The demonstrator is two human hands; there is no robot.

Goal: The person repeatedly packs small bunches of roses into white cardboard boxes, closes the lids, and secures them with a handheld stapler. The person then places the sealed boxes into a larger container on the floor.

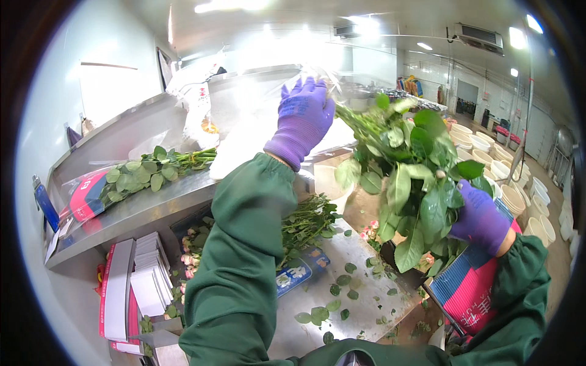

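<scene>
My right hand (480, 218), in a purple glove, grips a leafy bunch of roses (423, 183) from its right side. The bunch's stems point up and left, and a pink and blue corrugated wrap (471, 288) is below that hand. My left hand (304, 116), gloved the same way, is raised beside the stem ends with its back towards me. Clear plastic film (320, 75) shows at its fingertips; whether the fingers grip it is hidden by glare. Below, more roses with green stems (306, 219) rest on a metal worktable (361, 297), partly behind my left sleeve.
A wrapped bunch (142, 176) lies on the steel shelf (183, 196) at left, near a blue bottle (45, 203). Folded cardboard wraps (119, 288) and white card stacks (151, 279) stand underneath. Loose leaves (320, 313) litter the worktable. Many stacked white buckets (512, 199) occupy the right-hand floor.
</scene>
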